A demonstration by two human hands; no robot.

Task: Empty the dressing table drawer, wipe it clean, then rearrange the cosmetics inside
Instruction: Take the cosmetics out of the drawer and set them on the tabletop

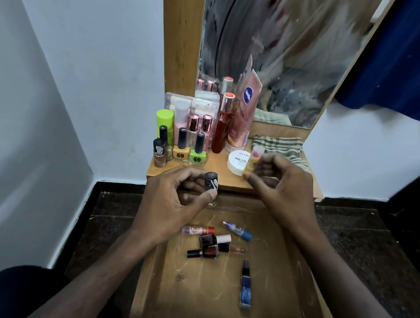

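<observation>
Scratched pale wood, marked with chalky scuffs, is being shown as the floor of the open drawer (281, 283), a shallow rectangular box pulled out below the dressing table top (213, 170). A small glass bottle with a dark round cap (211, 185) is being pinched upright between the thumb and curled fingers of the left hand (173, 201), just above the drawer's far edge. A slim, flat yellow and pink stick (251, 162) is being gripped by the curled fingertips of the right hand (281, 189) over the front of the table top; what kind of cosmetic it is cannot be read, since it is blurred. Inside the drawer, several things are being left lying on their sides: a red-capped tube (197, 230), a blue-tipped tube (239, 231), two dark red nail polish bottles (207, 246) touching each other, and, apart to the right, a square-sided blue bottle with a dark cap (246, 288). On the table top, upright nail polishes with tall black caps, a yellow one (180, 153) and a green one (197, 156), are being kept beside rose-gold capped bottles, a glossy pink Vaseline tube (243, 110) and a round white jar (237, 161). A striped, crumpled cloth (277, 145) is lying behind the right hand, below the smeared mirror (280, 49).
</observation>
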